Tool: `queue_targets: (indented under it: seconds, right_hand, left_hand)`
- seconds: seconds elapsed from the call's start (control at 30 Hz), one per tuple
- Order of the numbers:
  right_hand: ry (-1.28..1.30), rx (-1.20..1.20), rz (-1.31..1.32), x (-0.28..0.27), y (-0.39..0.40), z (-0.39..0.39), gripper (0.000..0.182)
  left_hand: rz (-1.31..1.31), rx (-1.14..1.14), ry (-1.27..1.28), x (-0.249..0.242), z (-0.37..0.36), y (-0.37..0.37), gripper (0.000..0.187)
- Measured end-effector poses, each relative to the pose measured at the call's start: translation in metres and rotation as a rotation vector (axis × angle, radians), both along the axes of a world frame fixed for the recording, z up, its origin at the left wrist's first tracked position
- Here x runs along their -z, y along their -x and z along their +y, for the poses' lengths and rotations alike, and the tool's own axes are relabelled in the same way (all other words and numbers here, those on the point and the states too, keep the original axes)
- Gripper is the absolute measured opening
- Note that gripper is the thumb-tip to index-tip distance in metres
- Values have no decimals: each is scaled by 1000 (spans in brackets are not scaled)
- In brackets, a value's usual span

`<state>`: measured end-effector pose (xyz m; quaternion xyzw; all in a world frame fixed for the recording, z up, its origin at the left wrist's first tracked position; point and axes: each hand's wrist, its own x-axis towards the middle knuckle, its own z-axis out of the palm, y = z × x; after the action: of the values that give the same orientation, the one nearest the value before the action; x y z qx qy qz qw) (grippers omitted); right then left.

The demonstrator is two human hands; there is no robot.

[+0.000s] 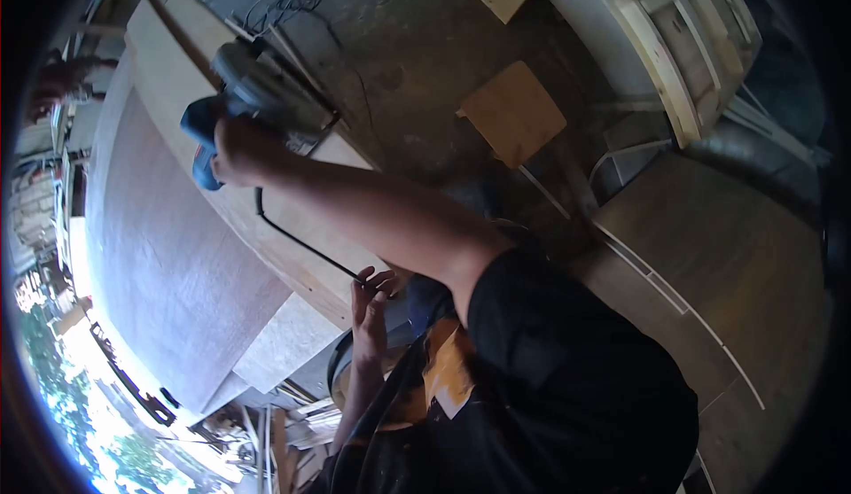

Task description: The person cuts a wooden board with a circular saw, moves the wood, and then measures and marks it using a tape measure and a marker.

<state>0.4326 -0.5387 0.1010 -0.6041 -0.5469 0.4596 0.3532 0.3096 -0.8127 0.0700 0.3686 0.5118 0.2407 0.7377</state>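
Note:
My right hand (238,153) is wrapped round the blue handle of a power saw (253,82), which has a grey housing. The saw rests on a long pale wooden board (182,69), near its upper end. A black cable (301,244) runs from the rear of the saw down to my left hand (372,297). The fingers of my left hand are curled at the cable, close to my body and beside the board's near edge. The saw's blade is hidden.
A large smooth panel (168,246) lies left of the board. On the right are a brown wooden seat (516,113), a slatted wooden frame (683,51) and a broad sheet (718,228) with thin strips. Coiled wires (297,2) lie on the floor. Part of another person (66,82) shows at far left.

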Motion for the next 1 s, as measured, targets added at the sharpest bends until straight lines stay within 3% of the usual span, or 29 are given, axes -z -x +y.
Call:
queue_targets:
  seconds: [0.07,0.1,0.17,0.2,0.27,0.3,0.4,0.47,0.53,0.57,0.6,0.67,0.73,0.77,0.83,0.87,0.93,1.0]
  right_hand:
    - [-74,75,-40,3,1,-3,45]
    - [-134,124,-85,8,6,-3,49]
    - [-106,111,-84,13,12,1,53]
    - [-78,105,-101,14,13,4,58]
    - [-103,102,-64,14,11,1,57]
    - [-115,94,-47,13,10,0,57]
    - [-265,290,-142,17,16,-1,60]
    - [-178,240,-85,9,11,-5,57]
    - [-64,91,29,2,0,-4,41]
    - [3,-9,87,1,-3,1,32]
    - [2,-26,120,8,2,6,31]
    - [-88,42,58,15,12,9,33]
    - [-237,120,-55,19,15,11,34]
    - [-158,102,-109,10,14,12,33]
    - [-208,149,-135,19,20,19,30]
    - [-38,58,-129,6,17,20,37]
    - [-212,130,-80,0,23,18,48]
    - [-148,97,-111,5,26,22,49]
  left_hand:
    - [-335,-133,88,-8,-4,-25,56]
    - [-316,-129,84,-14,-2,-39,56]
    - [-527,-429,320,-21,1,-65,51]
    - [-513,-429,309,-17,0,-66,51]
    - [-311,-34,277,2,5,-61,47]
    - [-299,-24,273,13,9,-56,47]
    - [-83,638,-226,24,25,-42,43]
    - [-79,536,-230,7,34,-31,38]
    - [400,185,-148,-7,53,-12,34]
    - [535,94,-332,3,61,18,30]
    - [684,-13,-507,20,65,62,28]
    - [1077,-193,-525,45,70,149,35]
    - [1556,-222,-496,41,75,189,47]
    - [1554,-226,-389,48,78,213,57]
    - [1595,-309,-327,56,89,227,59]
    - [1572,-321,-239,54,101,223,62]
    - [1587,-327,-7,43,129,206,65]
    - [1659,-406,34,53,129,199,63]
